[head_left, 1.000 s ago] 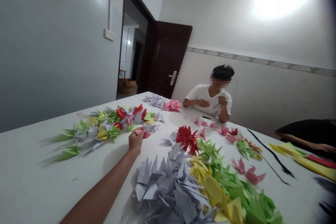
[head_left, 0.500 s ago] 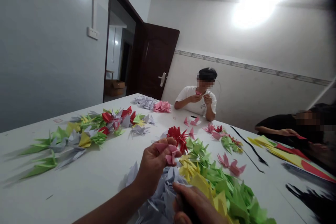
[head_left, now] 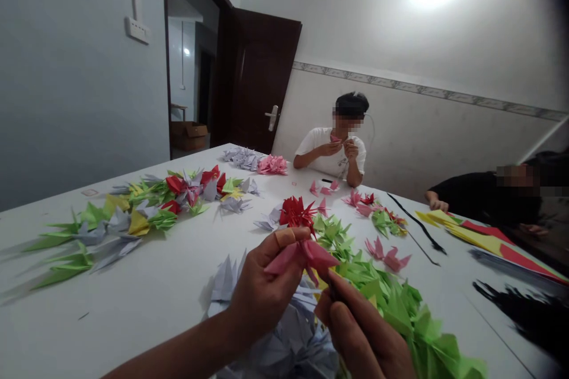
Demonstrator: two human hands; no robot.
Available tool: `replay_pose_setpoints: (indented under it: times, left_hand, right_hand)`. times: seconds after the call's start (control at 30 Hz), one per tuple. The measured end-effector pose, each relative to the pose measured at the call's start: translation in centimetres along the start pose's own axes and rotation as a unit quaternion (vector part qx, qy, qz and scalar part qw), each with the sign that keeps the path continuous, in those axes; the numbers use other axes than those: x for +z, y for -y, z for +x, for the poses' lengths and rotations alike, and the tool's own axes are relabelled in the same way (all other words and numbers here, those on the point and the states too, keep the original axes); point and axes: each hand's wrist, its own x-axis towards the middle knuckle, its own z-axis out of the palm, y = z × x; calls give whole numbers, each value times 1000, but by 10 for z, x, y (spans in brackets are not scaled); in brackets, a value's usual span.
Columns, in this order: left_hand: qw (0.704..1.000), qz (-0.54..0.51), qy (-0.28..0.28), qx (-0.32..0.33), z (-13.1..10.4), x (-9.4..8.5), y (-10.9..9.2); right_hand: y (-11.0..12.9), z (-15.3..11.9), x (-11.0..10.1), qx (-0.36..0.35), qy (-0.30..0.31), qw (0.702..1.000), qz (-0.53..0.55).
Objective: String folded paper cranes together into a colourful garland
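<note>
My left hand (head_left: 267, 287) is closed on a pink origami crane (head_left: 322, 254), with its wings spread to both sides. Against the crane's right side is my right hand (head_left: 367, 325), its fingers pinched on a small dark object (head_left: 332, 287), mostly hidden. Below both hands lies a heap of pale lavender paper cranes (head_left: 296, 331). Green paper cranes (head_left: 409, 308) run along the right of my right hand, with a little yellow showing between. Just beyond my left hand sits a cluster of red paper cranes (head_left: 297, 212).
A long mixed-colour row of cranes (head_left: 137, 213) lies on the white table (head_left: 146, 314) at left. Across it, a person in white (head_left: 331, 151) holds pink paper. A person in black (head_left: 475, 189) leans by coloured paper sheets (head_left: 480, 234). Black strands (head_left: 520, 320) lie at right.
My right hand has risen to meet the pink crane, whose wings now spread wider. The view has tipped down slightly. The person in black has shifted a hand toward the sheets.
</note>
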Motion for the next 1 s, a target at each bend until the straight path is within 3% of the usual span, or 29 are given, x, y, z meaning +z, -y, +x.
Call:
replay_pose_setpoints:
  times: [0.2, 0.33, 0.53, 0.77, 1.0]
  left_hand:
    - [998, 24, 43, 47, -6, -1, 4]
    - [996, 40, 68, 33, -7, -2, 8]
    - [987, 103, 99, 79, -7, -4, 9]
    - [974, 182, 109, 84, -7, -6, 10]
    - [967, 184, 131, 116, -5, -7, 6]
  right_hand:
    - [-9, 17, -15, -80, 100, 988, -91]
    - [-12, 22, -23, -160, 122, 967, -155]
    - [-13, 26, -26, -228, 134, 939, -220]
    - [-12, 27, -27, -219, 150, 934, -239]
    - [-10, 27, -23, -221, 113, 943, -222]
